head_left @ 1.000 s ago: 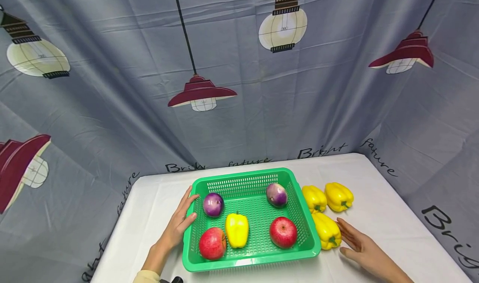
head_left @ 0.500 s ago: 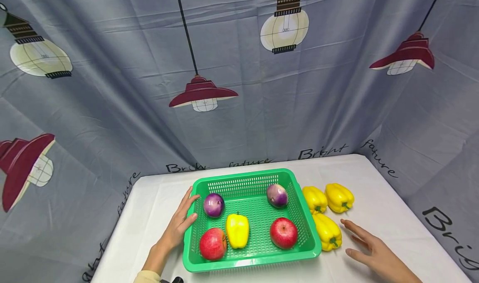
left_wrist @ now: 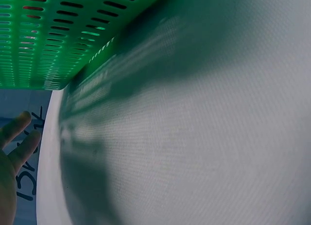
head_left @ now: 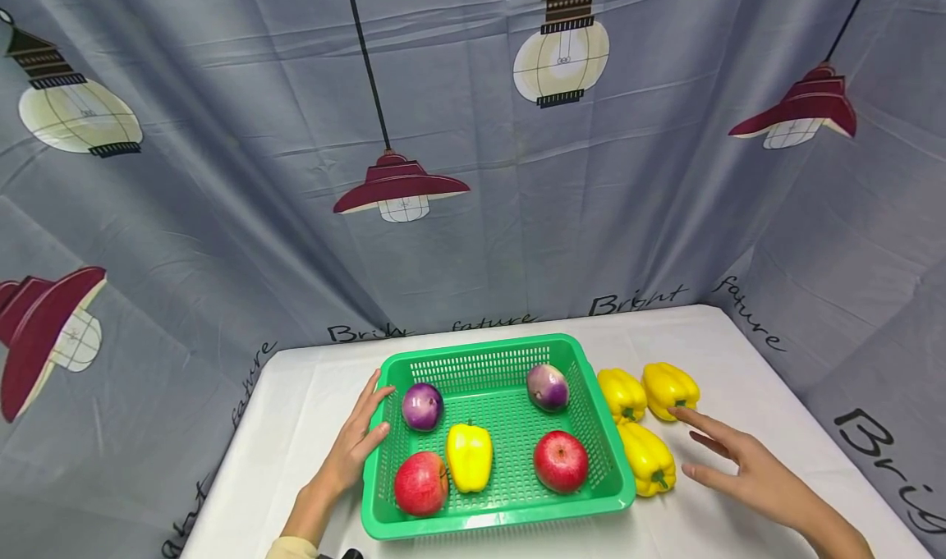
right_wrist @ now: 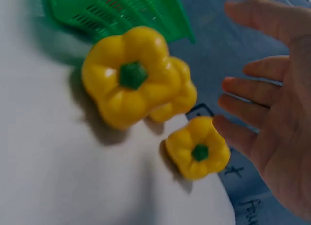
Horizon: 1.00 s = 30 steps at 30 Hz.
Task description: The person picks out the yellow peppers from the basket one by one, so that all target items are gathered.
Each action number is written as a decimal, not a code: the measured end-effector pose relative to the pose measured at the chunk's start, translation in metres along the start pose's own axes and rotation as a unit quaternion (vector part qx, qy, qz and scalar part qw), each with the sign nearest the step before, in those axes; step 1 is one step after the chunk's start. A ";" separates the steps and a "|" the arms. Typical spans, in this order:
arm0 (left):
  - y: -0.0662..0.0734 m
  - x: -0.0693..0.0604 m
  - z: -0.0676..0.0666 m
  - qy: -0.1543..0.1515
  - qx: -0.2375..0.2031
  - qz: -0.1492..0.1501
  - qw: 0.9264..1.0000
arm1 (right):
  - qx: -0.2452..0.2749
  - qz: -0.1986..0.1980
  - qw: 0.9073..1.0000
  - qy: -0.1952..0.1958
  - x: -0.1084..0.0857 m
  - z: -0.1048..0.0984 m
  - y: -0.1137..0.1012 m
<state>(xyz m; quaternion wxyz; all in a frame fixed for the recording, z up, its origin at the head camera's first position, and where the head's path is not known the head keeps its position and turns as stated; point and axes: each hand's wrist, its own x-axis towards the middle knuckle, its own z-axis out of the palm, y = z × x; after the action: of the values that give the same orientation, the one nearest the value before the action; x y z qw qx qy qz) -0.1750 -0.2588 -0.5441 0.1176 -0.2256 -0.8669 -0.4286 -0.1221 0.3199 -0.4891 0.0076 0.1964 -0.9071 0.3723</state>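
Observation:
My left hand [head_left: 343, 452] rests at the left rim of a green plastic basket [head_left: 502, 520], its fingers extended and touching the rim. In the left wrist view, two fingers [left_wrist: 22, 149] show beside the basket wall. My right hand [head_left: 761, 473] hovers with spread fingers and holds nothing. Its fingertips are near the back right yellow bell pepper [head_left: 668, 385]; contact cannot be told. Two more yellow bell peppers, a left one [head_left: 621, 391] and a front one [head_left: 647, 459], lie beside the basket. In the right wrist view, the palm [right_wrist: 286, 137] faces the peppers.
Inside the basket are a yellow bell pepper [head_left: 469, 458], a left red apple [head_left: 420, 483], a right red apple [head_left: 561, 461] and two round purple vegetables, left [head_left: 423, 406] and right [head_left: 548, 387]. A white-covered table [head_left: 310, 378] stands before a grey curtain [head_left: 473, 255].
My right hand has drawn back from the front yellow bell pepper and moved up toward the back right one. The left hand and the basket stay in place.

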 end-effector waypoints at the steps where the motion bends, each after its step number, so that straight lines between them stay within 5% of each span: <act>1: 0.000 0.000 0.000 0.001 0.000 0.001 1.000 | 0.006 -0.005 1.000 -0.001 0.002 -0.001 -0.003; 9: 0.002 0.000 0.001 0.001 -0.001 -0.002 1.000 | 0.042 -0.052 0.998 0.009 0.017 -0.005 -0.022; 17: 0.000 0.001 0.001 0.000 0.001 0.002 1.000 | -0.007 -0.055 0.998 -0.003 0.035 0.000 -0.037; 30: -0.003 0.000 0.001 0.003 0.003 0.007 1.000 | 0.099 -0.078 0.989 -0.079 0.082 0.013 -0.062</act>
<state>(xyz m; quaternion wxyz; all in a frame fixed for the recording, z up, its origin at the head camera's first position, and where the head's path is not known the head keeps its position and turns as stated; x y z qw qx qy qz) -0.1765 -0.2596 -0.5468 0.1242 -0.2295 -0.8664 -0.4257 -0.1733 0.2427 -0.4441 -0.0544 0.2948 -0.8456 0.4416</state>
